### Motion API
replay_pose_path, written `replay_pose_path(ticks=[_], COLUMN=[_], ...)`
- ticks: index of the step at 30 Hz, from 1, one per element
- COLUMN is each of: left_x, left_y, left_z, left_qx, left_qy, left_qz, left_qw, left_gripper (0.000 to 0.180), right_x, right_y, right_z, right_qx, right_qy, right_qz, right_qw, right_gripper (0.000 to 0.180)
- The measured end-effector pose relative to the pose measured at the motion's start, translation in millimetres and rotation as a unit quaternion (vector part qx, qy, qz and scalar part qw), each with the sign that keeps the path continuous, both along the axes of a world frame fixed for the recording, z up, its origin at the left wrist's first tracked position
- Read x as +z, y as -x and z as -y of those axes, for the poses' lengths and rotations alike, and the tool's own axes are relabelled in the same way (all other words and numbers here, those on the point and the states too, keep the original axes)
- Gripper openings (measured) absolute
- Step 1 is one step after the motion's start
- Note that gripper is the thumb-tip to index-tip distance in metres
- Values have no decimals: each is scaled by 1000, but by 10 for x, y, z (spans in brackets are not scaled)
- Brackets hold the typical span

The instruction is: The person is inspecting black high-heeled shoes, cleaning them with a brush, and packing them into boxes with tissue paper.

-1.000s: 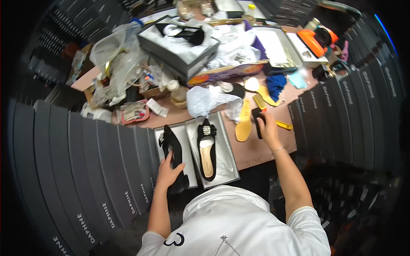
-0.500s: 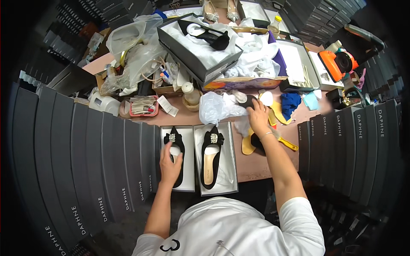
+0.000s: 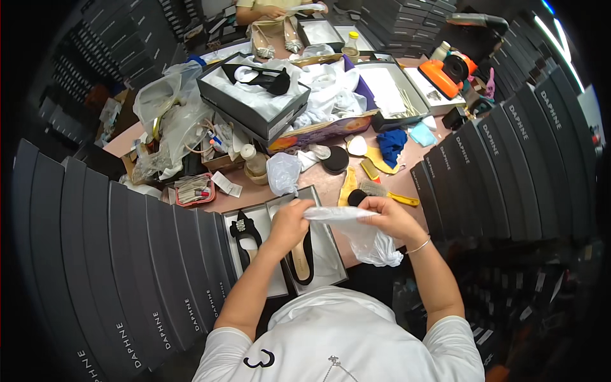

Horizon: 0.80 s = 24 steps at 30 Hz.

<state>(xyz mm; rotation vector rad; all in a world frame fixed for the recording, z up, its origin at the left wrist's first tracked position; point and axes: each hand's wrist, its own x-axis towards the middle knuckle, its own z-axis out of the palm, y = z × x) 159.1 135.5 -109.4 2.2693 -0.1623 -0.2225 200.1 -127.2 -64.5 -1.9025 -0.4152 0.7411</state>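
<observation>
Between my hands a thin translucent plastic bag (image 3: 344,223) is stretched sideways, its crumpled end hanging below my right hand. One end is pinched in my left hand (image 3: 289,224), above the right-hand shoe box. My right hand (image 3: 389,218) grips it farther along, beside a small black round object (image 3: 356,197). Under my left arm lies a black pointed flat shoe with a jewelled bow (image 3: 243,228) in a white-lined box. The other black shoe (image 3: 301,262) rests in the neighbouring white-lined box (image 3: 328,258); my left hand hides its toe.
Dark shoe boxes stand in rows at left (image 3: 137,254) and right (image 3: 474,172). Farther back are an open box with a black shoe (image 3: 270,83), a yellow-handled brush (image 3: 379,190), a round black tin or pad (image 3: 335,160) and an orange device (image 3: 447,73). Another person's hand (image 3: 272,11) shows beyond.
My left hand has left the left shoe, and my right hand has come back from the round black item. Both now hold the plastic bag. The view has shifted, bringing another person into sight.
</observation>
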Motion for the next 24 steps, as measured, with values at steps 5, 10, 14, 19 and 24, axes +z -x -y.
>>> replay_pose_path(ticks=[5,10,14,19,24], left_x=[-6,-806,-874,-568,-894], left_y=[439,994,1171,1288,1418], left_z=[-450,-893,-867,-905,-1052], left_qx=[-28,181,369,248,351], left_qy=[74,276,632,-9,326], left_qz=[-145,-191,-230,-157,-165], left_qw=[986,924,642,956,862], left_gripper=[21,18,24,17,18], right_x=[-473,-716,-852,-884,-895], right_y=[315,494,707,652,683], right_z=[293,296,279,542,608], right_qx=[72,-92,-46,-73,-132], right_qy=[253,119,186,157,134], right_qz=[288,37,88,-3,-67], right_qw=[921,988,978,985,980], right_gripper=[15,19,21,19,17])
